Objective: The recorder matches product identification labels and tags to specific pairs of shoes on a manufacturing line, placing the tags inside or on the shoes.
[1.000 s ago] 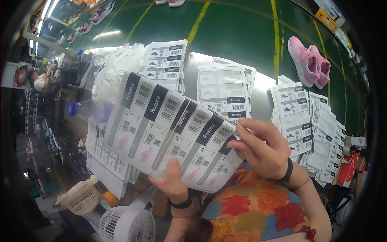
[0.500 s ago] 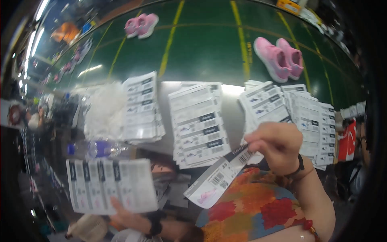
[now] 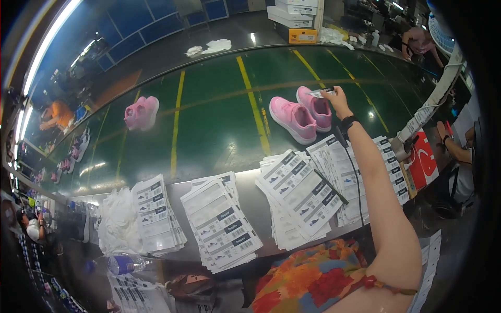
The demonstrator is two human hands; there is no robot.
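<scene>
My right hand [image 3: 339, 102] reaches out over the green conveyor belt with its fingers pinched on a label [image 3: 321, 93]. The label lies against the top of the right-hand shoe of a pink pair; the left-hand pink shoe [image 3: 294, 119] stands beside it, closer to me. A dark band circles my right wrist. My left hand does not show. Stacks of printed label sheets lie on the metal ledge before me: one stack [image 3: 302, 190] below the shoes, another label stack [image 3: 222, 221] left of it. More label sheets [image 3: 138, 295] show at the lower left.
Another pink pair [image 3: 141, 113] stands farther left on the belt. A plastic bottle [image 3: 125, 263] and crumpled white material [image 3: 121, 221] are at the left. A dark cable [image 3: 357, 182] hangs past the right stacks. Shoe boxes [image 3: 295, 18] stand beyond the belt; other people are at both sides.
My right hand has moved away from me, carrying the label from above the stacks to the pink shoe. My left hand has left the view. The camera view has shifted, showing more beyond the belt.
</scene>
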